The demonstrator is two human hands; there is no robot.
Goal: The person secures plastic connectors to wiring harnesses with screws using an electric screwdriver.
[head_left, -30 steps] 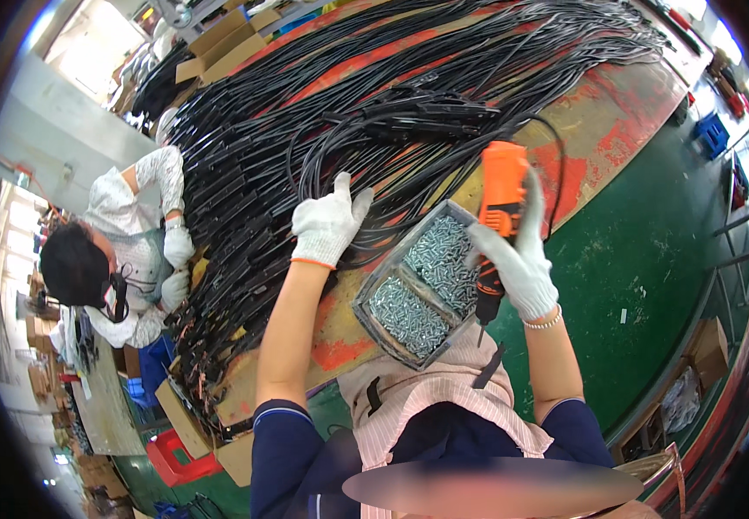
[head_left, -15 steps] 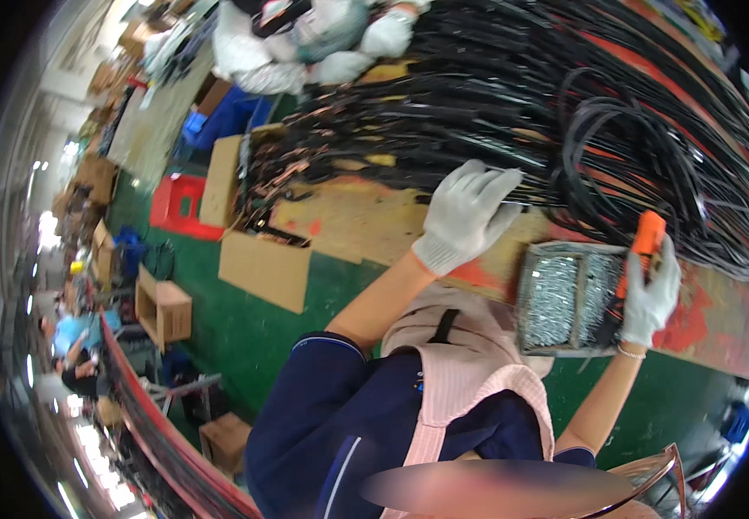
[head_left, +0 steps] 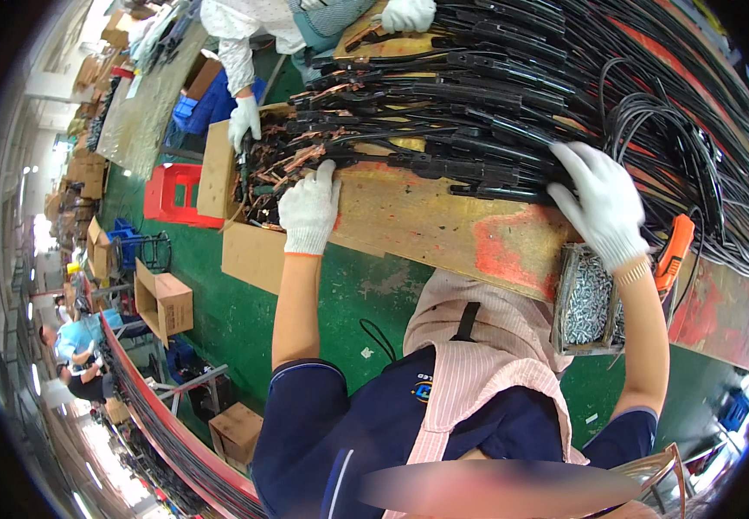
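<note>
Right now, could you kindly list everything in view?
Work table: one, yellow and red, centre
Plastic parts: many, black, on the table
Wire ends: many, copper, table's left end
Cables: many, black, table's right half
Cable coil: one, black, upper right
Tray: one, grey, table's near edge
Screws: many, silver, in the tray
Power tool: one, orange and black, right of the tray
Cardboard boxes: several, brown, left
Plastic stool: one, red, left floor
Plastic bin: at least one, blue, upper left
Floor: one, green, around the table
Co-worker's hands: two, white-gloved, upper left and top
Apron: one, pink, lower centre
Left hand: one, white-gloved, at the wire ends
Right hand: one, white-gloved, at the plastic parts
</note>
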